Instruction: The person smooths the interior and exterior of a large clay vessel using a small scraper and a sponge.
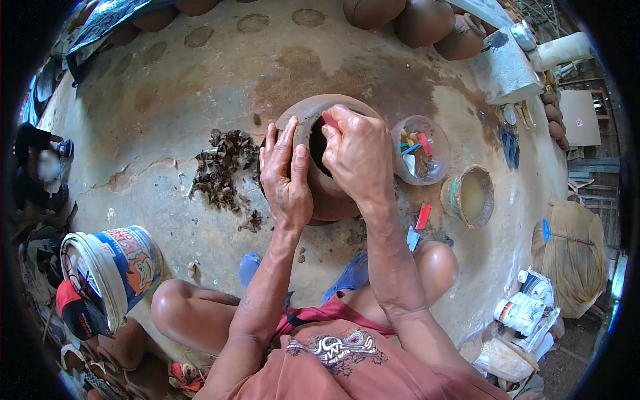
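A round brown clay pot (333, 200) stands on the floor between my knees, its dark mouth (316, 143) facing up. My left hand (287, 177) lies on the pot's left shoulder beside the mouth, fingers stretched out. Closed at the far right side of the rim, my right hand (357, 153) pinches a small red piece (328, 119), mostly hidden by the fingers. A clear plastic tub (437, 175) with small coloured pieces stands just right of the pot. Dark clay scraps (223, 170) are heaped at its left.
A bowl of cloudy water (475, 197) is at the right, near a red strip (423, 217) on the floor. A white bucket (137, 260) stands at the left. More clay pots (423, 23) line the far edge, by a pale block (510, 73). Sandals (510, 147) lie far right.
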`<action>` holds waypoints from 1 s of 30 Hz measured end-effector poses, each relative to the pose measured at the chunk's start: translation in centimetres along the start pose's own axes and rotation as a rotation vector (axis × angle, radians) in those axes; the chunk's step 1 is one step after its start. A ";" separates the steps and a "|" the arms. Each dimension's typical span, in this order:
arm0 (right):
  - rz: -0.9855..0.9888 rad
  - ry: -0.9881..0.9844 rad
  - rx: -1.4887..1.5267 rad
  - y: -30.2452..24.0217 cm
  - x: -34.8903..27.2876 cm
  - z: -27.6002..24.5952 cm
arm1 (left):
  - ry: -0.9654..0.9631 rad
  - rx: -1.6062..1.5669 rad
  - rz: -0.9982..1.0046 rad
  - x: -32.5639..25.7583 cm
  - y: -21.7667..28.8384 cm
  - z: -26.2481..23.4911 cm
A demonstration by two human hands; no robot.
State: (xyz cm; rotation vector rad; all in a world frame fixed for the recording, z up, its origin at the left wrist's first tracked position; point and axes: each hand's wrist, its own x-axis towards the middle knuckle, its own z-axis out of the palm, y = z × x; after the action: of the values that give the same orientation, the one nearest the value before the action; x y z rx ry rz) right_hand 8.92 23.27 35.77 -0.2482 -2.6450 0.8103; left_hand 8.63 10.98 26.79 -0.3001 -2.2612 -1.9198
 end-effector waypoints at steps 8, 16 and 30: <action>-0.056 -0.023 0.079 0.6 0.0 0.1 | -0.020 -0.040 0.002 0.7 -0.5 -0.1; -0.099 -0.120 0.062 0.8 0.1 -0.3 | -0.069 -0.060 0.009 2.3 -0.4 -0.3; -0.187 -0.245 0.121 1.9 0.0 -0.2 | -0.356 -0.150 0.068 7.2 -1.5 -0.7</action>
State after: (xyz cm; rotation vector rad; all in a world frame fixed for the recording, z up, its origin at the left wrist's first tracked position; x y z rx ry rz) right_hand 9.10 24.94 34.86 0.1371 -2.7755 0.9873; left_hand 1.25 10.46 27.30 -0.7853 -2.2734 -2.1470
